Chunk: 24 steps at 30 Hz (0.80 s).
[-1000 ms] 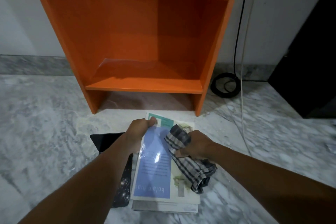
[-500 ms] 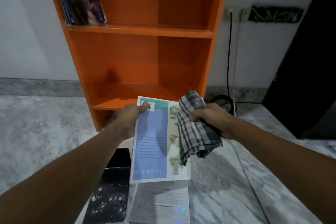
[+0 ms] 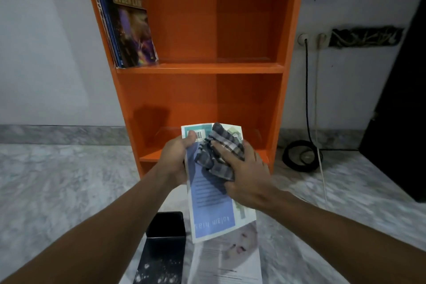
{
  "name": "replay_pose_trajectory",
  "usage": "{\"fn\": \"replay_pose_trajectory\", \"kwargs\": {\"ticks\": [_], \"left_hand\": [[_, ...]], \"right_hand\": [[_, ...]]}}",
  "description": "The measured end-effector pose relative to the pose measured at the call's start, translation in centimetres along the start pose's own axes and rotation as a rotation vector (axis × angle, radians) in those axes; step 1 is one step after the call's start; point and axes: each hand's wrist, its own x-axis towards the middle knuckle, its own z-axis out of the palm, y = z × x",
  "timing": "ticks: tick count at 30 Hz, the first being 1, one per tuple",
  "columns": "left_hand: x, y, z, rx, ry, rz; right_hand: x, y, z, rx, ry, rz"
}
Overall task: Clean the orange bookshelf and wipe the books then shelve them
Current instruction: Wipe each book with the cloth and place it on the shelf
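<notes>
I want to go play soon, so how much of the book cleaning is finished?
Some is done: a few books, Cyber Law in front, stand on the orange bookshelf. Right now the left hand holds a blue book while the right hand presses a checked cloth on it. Left: a white book and a black book on the floor need wiping and shelving.

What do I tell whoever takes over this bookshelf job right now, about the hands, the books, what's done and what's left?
Left hand grips the blue book by its top left edge, lifted in front of the orange bookshelf.
Right hand holds the checked cloth against its cover.
Done: the shelved books lean at the left of the upper shelf.
Left: finish wiping this book and shelve it; then probably the black book and the white book on the floor.
</notes>
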Motion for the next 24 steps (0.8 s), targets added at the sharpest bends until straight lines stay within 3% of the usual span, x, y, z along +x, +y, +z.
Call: {"fn": "replay_pose_trajectory", "kwargs": {"ticks": [3,8,11,15,19,24], "left_hand": [[0.1,0.1,-0.4,0.002,0.007,0.008],[0.3,0.1,-1.2,-0.016,-0.005,0.038],[0.4,0.3,-1.5,0.004,-0.052,0.038],[0.3,0.9,-1.4,-0.017,-0.092,0.015],[0.1,1.5,-0.7,-0.092,-0.137,0.018],[0.1,2.0,-2.3,-0.039,-0.059,0.086]], "right_hand": [[0.5,0.3,0.7,-0.019,0.064,-0.071],[1.7,1.4,-0.6,0.354,0.285,-0.056],[3.0,2.2,-2.2,0.479,0.411,0.057],[5.2,3.0,-4.0,0.378,0.571,0.145],[2.5,0.6,0.0,-0.016,0.411,-0.204],[-4.9,0.3,5.7,-0.239,-0.08,-0.838]]}}
